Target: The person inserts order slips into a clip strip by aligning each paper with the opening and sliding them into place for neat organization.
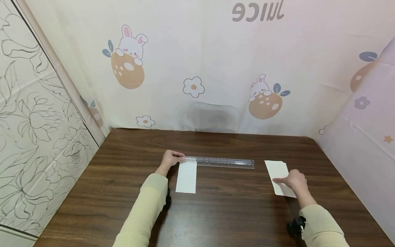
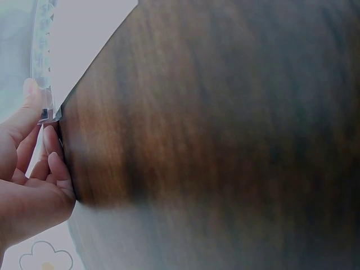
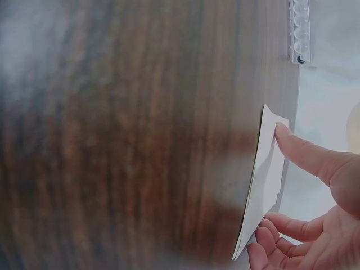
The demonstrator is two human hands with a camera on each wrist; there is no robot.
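A long clear plastic strip [image 1: 225, 162] with a row of rounded shapes along it lies across the table. My left hand [image 1: 171, 160] pinches its left end, thumb uppermost, as the left wrist view also shows. A white lined card [image 1: 186, 177] extends toward me from that end, its far edge overlapping the strip. Over to the right, my right hand [image 1: 293, 179] holds a small stack of white cards [image 1: 276, 168]. Its thumb [image 3: 306, 153] presses on the top card and the other fingers curl at the stack's edge. The strip's far end [image 3: 301, 34] shows in the right wrist view.
The dark wooden table [image 1: 222, 212] has rounded back corners. Behind it hangs a pale curtain [image 1: 172, 51] printed with rabbits, fruit and flowers. A white panel with flower line drawings [image 1: 37, 120] stands at the left. Each sleeve has a black wrist device [image 1: 295, 226] near it.
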